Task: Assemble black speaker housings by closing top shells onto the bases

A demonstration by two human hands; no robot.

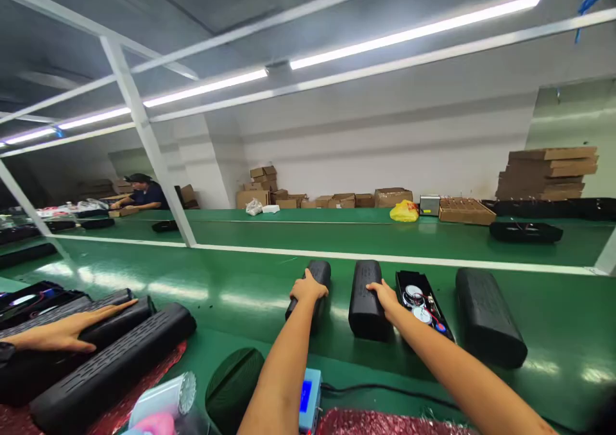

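Note:
My left hand is closed over the top of a black speaker housing, which stands on the green work surface. Just to the right, my right hand grips the right side of a second black speaker housing, its fingers bent onto the top face. Beside that hand lies an opened speaker half showing round white drivers and red wires. Farther right sits another closed black speaker housing. My palms and the undersides of the fingers are hidden.
At left, another person's hand rests on several long black speakers. In front are a dark round speaker, a blue meter, red bubble wrap and a cable. A white frame post rises at left; a co-worker sits beyond.

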